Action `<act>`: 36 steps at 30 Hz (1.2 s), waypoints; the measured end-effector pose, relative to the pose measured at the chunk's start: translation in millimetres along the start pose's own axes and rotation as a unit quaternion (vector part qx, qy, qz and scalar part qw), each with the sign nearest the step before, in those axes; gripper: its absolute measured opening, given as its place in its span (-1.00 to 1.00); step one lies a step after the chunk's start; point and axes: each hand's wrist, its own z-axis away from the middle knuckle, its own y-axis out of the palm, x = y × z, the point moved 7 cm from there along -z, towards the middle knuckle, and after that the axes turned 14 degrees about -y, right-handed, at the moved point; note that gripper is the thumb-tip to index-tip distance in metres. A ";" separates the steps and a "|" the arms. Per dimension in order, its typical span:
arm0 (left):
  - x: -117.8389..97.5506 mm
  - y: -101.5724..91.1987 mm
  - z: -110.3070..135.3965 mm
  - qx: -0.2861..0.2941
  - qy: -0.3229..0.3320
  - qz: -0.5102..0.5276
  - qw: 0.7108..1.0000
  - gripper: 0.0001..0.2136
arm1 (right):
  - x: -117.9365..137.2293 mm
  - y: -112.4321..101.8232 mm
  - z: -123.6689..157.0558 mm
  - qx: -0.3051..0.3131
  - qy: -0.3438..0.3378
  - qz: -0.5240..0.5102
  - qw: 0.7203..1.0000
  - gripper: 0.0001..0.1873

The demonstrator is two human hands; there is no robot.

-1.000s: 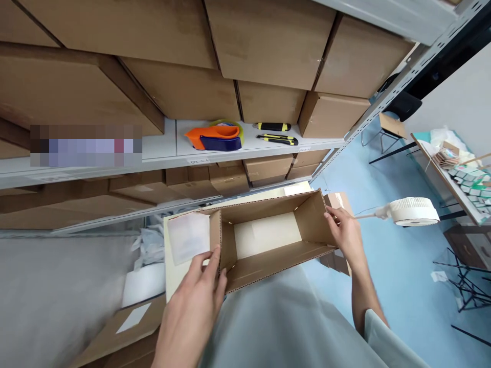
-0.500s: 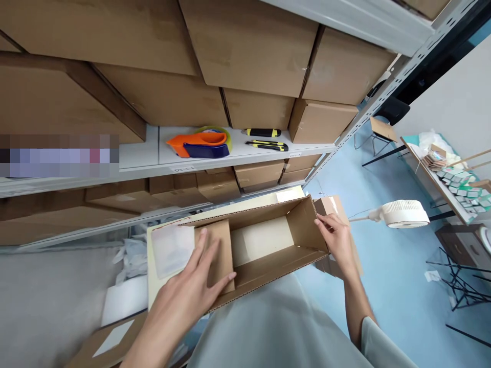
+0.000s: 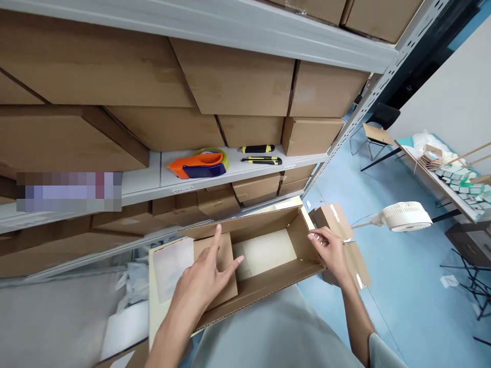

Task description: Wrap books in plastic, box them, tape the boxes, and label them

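Observation:
A long cardboard box (image 3: 303,236) stands open in front of me on a pale yellow board (image 3: 153,322), and a pale surface shows through its middle. My left hand (image 3: 201,278) rests at the brown cardboard flap (image 3: 226,250) across the box's left part, with thumb and index finger spread wide and the other fingers partly hidden. At the far right end, my right hand (image 3: 330,253) pinches the upper edge of the box's end wall between thumb and fingers. Beside the flap lies a translucent whitish sheet (image 3: 172,266).
Closed cartons (image 3: 238,76) fill the metal shelves ahead. An orange and blue tape dispenser (image 3: 199,164) and two yellow-black utility knives (image 3: 261,160) lie on the shelf. Right of the box are a white fan (image 3: 407,216), cartons (image 3: 355,260) on the floor, and a loaded table (image 3: 433,174).
The view has tilted up, so the shelves sit lower in the picture. My left index finger has lifted and spread from the thumb. My right hand keeps its pinch on the box edge.

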 end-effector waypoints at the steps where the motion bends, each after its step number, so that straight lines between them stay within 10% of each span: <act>1: -0.1 0.1 -0.7 -0.003 0.000 0.007 1.000 -0.07 | 1.0 1.9 -0.5 0.021 0.000 -0.001 1.000 -0.59; 12: 26.5 16.5 29.6 0.082 0.074 0.086 0.990 -0.13 | -12.2 26.9 2.5 0.323 0.057 -0.029 0.944 -0.45; 18: 58.0 33.2 72.2 0.170 0.112 0.146 0.968 -0.20 | -5.1 6.2 16.9 0.464 0.011 -0.092 0.881 0.08; 23: 74.2 49.6 61.6 0.133 0.014 0.238 0.962 -0.36 | -33.9 10.2 2.8 0.345 0.045 -0.048 0.936 -0.18; 28: 98.2 36.4 28.3 -0.147 -0.031 0.235 0.960 0.04 | -60.3 34.0 -12.2 0.212 0.039 0.114 0.970 0.09; 31: 93.1 27.3 14.6 -0.206 0.024 0.215 0.954 0.31 | -52.0 43.2 -23.3 0.200 -0.016 0.125 0.972 0.43; 36: 55.4 -1.5 18.3 -0.184 0.173 0.111 0.961 0.06 | -26.1 47.4 -34.3 0.206 -0.098 0.090 0.969 0.43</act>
